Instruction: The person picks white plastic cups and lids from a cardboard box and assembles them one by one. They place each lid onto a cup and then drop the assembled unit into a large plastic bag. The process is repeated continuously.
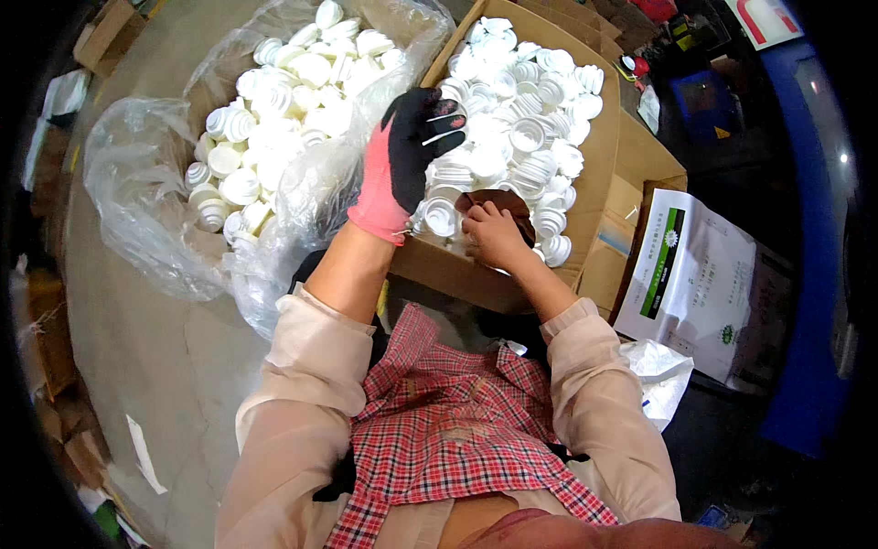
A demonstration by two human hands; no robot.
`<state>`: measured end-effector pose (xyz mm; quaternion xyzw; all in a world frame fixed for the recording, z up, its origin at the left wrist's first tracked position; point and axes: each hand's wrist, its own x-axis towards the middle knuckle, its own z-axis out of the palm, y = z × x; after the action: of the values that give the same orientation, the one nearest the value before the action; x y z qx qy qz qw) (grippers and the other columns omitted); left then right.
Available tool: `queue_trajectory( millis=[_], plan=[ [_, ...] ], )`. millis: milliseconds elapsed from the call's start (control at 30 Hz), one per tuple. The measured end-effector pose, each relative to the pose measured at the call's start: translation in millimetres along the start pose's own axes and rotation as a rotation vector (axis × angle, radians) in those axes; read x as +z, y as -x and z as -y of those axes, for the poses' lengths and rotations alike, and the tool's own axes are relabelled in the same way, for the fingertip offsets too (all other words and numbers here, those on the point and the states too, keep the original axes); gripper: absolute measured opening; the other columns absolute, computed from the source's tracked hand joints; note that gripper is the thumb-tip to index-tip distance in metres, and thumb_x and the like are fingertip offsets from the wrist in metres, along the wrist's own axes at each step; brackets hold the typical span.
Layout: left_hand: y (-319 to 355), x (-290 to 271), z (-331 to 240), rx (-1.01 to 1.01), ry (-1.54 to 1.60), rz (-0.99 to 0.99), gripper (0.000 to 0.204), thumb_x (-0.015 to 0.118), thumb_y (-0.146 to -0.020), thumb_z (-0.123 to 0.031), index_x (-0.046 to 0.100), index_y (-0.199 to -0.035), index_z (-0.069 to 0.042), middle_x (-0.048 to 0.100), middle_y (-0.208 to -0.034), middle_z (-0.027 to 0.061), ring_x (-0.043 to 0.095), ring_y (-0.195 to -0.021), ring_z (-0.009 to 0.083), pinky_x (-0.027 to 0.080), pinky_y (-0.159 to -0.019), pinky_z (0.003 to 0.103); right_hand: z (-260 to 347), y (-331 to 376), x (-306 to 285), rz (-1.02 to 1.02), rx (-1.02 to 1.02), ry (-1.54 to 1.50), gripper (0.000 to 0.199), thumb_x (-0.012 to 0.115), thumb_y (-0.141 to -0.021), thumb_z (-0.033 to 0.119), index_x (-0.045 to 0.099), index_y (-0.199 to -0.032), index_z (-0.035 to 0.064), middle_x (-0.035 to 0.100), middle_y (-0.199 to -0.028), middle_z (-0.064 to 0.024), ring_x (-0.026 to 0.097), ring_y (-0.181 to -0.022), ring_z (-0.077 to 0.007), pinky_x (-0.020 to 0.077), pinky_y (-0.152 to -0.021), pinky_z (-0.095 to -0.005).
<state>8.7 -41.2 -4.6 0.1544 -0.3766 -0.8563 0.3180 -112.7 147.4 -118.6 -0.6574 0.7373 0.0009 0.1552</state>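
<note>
My left hand [413, 151] wears a pink and black work glove and hovers over the left edge of a cardboard box [462, 274]. Its fingers are slightly bent and apart, with nothing seen in them. White ribbed plastic caps [528, 134] fill the box in a loose heap. At the box's near side my bare right hand [497, 236] is closed, fingers curled down among the caps. A dark brown rounded piece [503, 199] lies against that hand, partly hidden by it. What the fingertips grip is hidden.
Left of the box, a clear plastic bag [146, 183] lines a second container heaped with cream-white ribbed plastic pieces [274, 101]. A printed white sheet [700, 274] lies at the right, above crumpled white paper [660, 375]. Blue machinery [809, 229] stands farther right. Concrete floor [174, 357] shows at left.
</note>
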Motion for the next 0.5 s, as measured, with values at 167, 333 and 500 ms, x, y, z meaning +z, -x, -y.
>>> queue_trajectory(
  millis=[167, 333, 500],
  plan=[
    [0.0, -1.3, 7.7, -0.06, 0.062, -0.008, 0.035, 0.044, -0.1, -0.027, 0.052, -0.12, 0.0, 0.061, -0.113, 0.0189, 0.062, -0.104, 0.0318, 0.05, -0.093, 0.042, -21.0, 0.5, 17.2, -0.171, 0.032, -0.213, 0.028, 0.077, -0.066, 0.016, 0.067, -0.091, 0.0086, 0.059, -0.105, -0.0085, 0.049, -0.107, -0.0294, 0.0398, -0.09, -0.0458],
    [10.7, -2.0, 10.9, -0.054, -0.498, 0.123, 0.033, 0.046, -0.098, -0.027, 0.054, -0.124, -0.007, 0.058, -0.119, 0.0048, 0.058, -0.11, 0.0192, 0.047, -0.091, 0.033, -32.7, 16.0, -62.4, -0.284, 0.428, -1.844, 0.011, 0.067, -0.087, 0.01, 0.067, -0.088, -0.0006, 0.055, -0.127, -0.0083, 0.058, -0.095, -0.0135, 0.0484, -0.084, -0.0274],
    [22.6, 27.7, 47.1, -0.45, -0.039, 0.038, 0.06, 0.055, -0.092, -0.048, 0.04, -0.14, -0.015, 0.052, -0.123, 0.0047, 0.055, -0.104, 0.019, 0.049, -0.085, 0.034, -19.9, 29.3, -95.6, -0.641, -0.1, -1.644, 0.01, 0.067, -0.084, 0.002, 0.067, -0.093, -0.0002, 0.053, -0.131, -0.0122, 0.05, -0.119, -0.0206, 0.0395, -0.1, -0.0329]
  ],
)
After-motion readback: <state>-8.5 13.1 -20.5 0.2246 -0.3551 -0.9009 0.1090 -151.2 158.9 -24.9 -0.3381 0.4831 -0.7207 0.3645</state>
